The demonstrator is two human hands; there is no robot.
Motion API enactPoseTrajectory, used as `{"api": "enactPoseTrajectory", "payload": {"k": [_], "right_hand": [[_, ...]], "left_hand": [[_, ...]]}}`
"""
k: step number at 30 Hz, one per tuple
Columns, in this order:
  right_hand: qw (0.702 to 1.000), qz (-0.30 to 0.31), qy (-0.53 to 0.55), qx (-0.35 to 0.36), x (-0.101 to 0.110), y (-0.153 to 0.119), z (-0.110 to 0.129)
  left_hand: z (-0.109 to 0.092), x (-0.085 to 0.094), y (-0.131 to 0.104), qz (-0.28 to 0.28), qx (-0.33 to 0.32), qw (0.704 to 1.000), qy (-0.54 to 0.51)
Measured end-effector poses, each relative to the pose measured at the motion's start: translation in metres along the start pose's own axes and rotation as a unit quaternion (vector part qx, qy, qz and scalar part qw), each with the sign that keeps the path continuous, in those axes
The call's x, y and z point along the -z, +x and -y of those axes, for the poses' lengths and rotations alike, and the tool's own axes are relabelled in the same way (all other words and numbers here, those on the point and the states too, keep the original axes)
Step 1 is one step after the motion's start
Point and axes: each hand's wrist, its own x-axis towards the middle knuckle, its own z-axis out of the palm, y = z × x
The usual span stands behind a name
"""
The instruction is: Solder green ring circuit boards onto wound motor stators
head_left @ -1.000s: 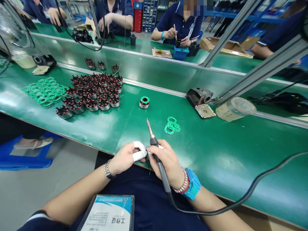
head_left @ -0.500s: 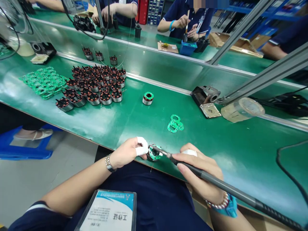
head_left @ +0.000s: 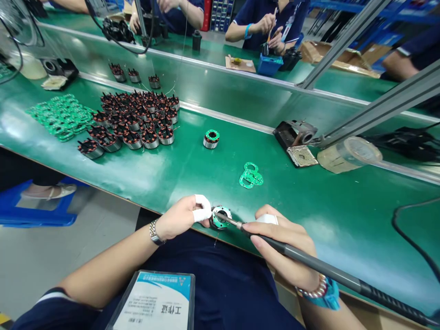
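My right hand (head_left: 285,247) is closed around a soldering iron (head_left: 309,262) like a pen. The iron's metal tip rests on or just above the left part of a green ring-shaped circuit board (head_left: 227,223). This board sits on a motor stator (head_left: 215,224) near the table's front edge. My left hand (head_left: 187,215), with white covers on thumb and forefinger, is pinched closed at the stator's left edge. What lies between those fingertips is too small to make out. Beyond my hands lie several loose green ring boards (head_left: 246,181) and another stator topped with a board (head_left: 211,140).
Many copper-wound stators (head_left: 132,137) stand grouped at the left, beside a pile of green boards (head_left: 62,117). A soldering iron stand (head_left: 295,135) with a pad and a clear tub (head_left: 349,155) are at the right. A black cable (head_left: 398,229) hangs there. Co-workers sit across the table.
The iron's tip has shifted slightly left and down on the board, my right hand moving with it. My left hand stays nearly in place. Across the table, a co-worker's hands have moved.
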Motion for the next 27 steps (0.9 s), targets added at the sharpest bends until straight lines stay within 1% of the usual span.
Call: {"api": "enactPoseTrajectory", "payload": {"k": [5, 9, 11, 14, 16, 17, 18, 19, 20, 22, 23, 24, 25, 27], "right_hand": [[1.0, -0.01, -0.012, 0.021, 0.007, 0.0, 0.0], [1.0, -0.017, -0.004, 0.025, 0.002, 0.004, -0.007], [0.999, 0.022, -0.019, 0.034, -0.003, 0.01, -0.013], [0.985, 0.149, -0.038, 0.074, -0.009, 0.023, -0.019], [0.972, 0.212, -0.055, 0.089, -0.011, 0.029, -0.022], [0.967, 0.227, -0.065, 0.09, -0.011, 0.032, -0.023], [0.965, 0.233, -0.075, 0.091, -0.01, 0.033, -0.024], [0.964, 0.234, -0.082, 0.093, -0.01, 0.034, -0.024], [0.964, 0.232, -0.086, 0.096, -0.01, 0.035, -0.025], [0.966, 0.222, -0.09, 0.1, -0.01, 0.034, -0.025], [0.967, 0.216, -0.089, 0.102, -0.01, 0.034, -0.026], [0.968, 0.211, -0.089, 0.102, -0.011, 0.033, -0.026], [0.97, 0.203, -0.09, 0.102, -0.012, 0.032, -0.027], [0.973, 0.182, -0.098, 0.1, -0.015, 0.027, -0.027]], "left_hand": [[0.002, 0.001, 0.0, 0.003, -0.003, 1.0, -0.001], [0.004, 0.001, 0.001, 0.003, -0.006, 1.0, -0.006], [0.004, 0.001, 0.002, 0.002, -0.008, 1.0, -0.005], [0.004, 0.001, 0.002, 0.005, -0.02, 1.0, 0.004], [0.005, 0.002, -0.002, -0.002, -0.04, 0.998, 0.037], [0.006, 0.004, -0.004, -0.013, -0.063, 0.995, 0.074], [0.007, 0.005, -0.007, -0.026, -0.096, 0.987, 0.124], [0.009, 0.006, -0.011, -0.036, -0.136, 0.973, 0.185], [0.01, 0.007, -0.014, -0.04, -0.175, 0.952, 0.247], [0.013, 0.009, -0.02, -0.027, -0.23, 0.907, 0.351], [0.014, 0.008, -0.021, -0.016, -0.24, 0.892, 0.383], [0.015, 0.008, -0.021, -0.008, -0.243, 0.883, 0.401], [0.015, 0.007, -0.021, -0.004, -0.241, 0.881, 0.407], [0.013, 0.004, -0.018, 0.001, -0.239, 0.892, 0.383]]}}
